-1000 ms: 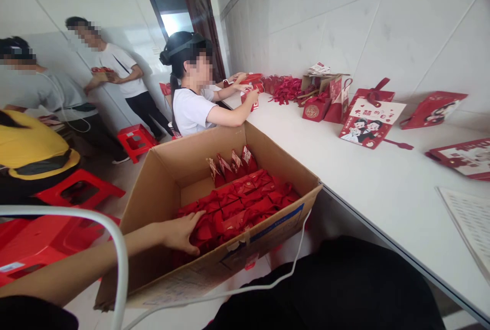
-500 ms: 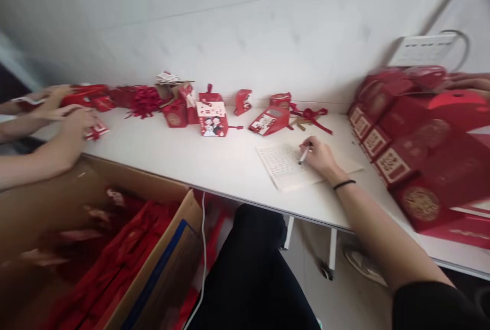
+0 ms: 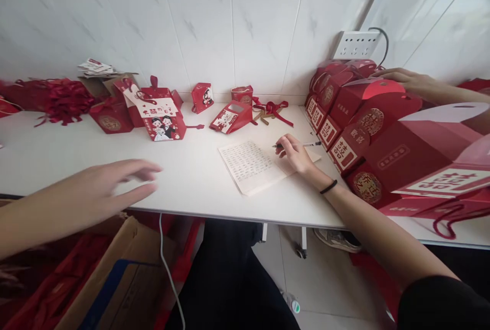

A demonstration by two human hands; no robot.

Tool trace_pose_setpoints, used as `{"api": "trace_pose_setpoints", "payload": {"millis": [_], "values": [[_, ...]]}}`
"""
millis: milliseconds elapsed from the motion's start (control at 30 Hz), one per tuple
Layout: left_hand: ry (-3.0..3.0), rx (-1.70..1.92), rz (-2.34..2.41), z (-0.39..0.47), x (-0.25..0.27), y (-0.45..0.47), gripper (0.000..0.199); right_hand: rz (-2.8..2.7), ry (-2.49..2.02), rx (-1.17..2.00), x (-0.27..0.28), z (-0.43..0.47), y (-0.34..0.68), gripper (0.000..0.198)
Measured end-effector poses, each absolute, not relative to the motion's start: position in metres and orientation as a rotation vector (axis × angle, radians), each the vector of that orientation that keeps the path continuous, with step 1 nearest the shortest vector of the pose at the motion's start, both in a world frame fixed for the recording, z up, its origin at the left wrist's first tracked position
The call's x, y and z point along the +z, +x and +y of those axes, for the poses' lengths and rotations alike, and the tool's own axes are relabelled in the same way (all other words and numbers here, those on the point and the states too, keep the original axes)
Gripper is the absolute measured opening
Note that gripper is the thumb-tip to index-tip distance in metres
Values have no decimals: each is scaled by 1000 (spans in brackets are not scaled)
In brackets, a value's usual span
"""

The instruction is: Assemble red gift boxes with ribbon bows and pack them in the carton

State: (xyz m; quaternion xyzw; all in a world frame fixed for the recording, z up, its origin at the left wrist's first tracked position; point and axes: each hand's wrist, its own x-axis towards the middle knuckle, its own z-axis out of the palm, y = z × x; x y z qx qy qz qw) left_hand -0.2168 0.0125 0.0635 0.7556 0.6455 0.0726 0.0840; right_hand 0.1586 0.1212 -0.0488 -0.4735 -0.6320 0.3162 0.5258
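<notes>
My right hand point(image 3: 293, 154) is closed around a pen point(image 3: 311, 144), which lies nearly level through the fingers above a cream notebook page point(image 3: 248, 164) with rows of handwriting. A dark band circles the right wrist. My left hand point(image 3: 128, 179), slightly blurred, hovers over the front left of the white table point(image 3: 191, 182). Its fingers are stretched, the thumb stands apart, and nothing is between them. Beyond it stands a red gift box point(image 3: 163, 118) with a cartoon couple on its front. Behind the page, a red box with a window point(image 3: 233, 115) lies tilted.
Stacked red gift boxes point(image 3: 369, 125) crowd the right side, and another person's hand point(image 3: 408, 79) rests behind them. Red ribbons point(image 3: 275, 110) lie near the wall. A power strip point(image 3: 356, 44) sits at the back. Below the table's left edge stands a cardboard carton point(image 3: 126, 274).
My view has swung right. My left hand has moved from the small box at the far left to above the table. The pen has tipped from pointing down to nearly level.
</notes>
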Motion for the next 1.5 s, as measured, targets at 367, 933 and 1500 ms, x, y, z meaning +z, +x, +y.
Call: {"api": "trace_pose_setpoints", "payload": {"millis": [367,933,1500], "values": [[2537,558,1267,171,-42,-2,33,-1295,-1175,954,-56,123,164,44],[2493,273,1142,163,-40,-10,46,-1615,-1371,694,-48,96,143,32],[2436,295,1151,165,-41,-8,46,-1676,-1426,689,-48,95,145,30]]}}
